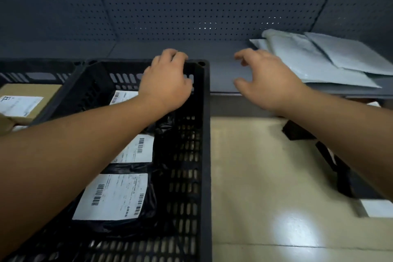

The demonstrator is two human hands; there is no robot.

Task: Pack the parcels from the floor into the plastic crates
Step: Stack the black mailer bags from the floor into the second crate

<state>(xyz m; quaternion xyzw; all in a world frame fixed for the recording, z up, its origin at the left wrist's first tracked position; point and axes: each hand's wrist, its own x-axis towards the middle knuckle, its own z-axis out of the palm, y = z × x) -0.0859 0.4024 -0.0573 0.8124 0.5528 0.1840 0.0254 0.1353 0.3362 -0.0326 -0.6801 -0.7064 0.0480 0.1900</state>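
We seem to be in a parcel sorting room or stockroom: dark perforated metal shelving [202,6] lines the back, with grey mailing bags [331,59] stacked at the right end of its low shelf [221,70]. Black slotted crates [189,155] hold labelled, barcoded parcels [114,195] on a pale tiled floor [265,176].

The left forearm [89,142] is covering part of the black bagged parcels [119,202] in the black crate [205,155]. The frame's right edge is cutting off a blurred dark parcel [340,176] on the floor [265,176], and the label print is staying too small to read.
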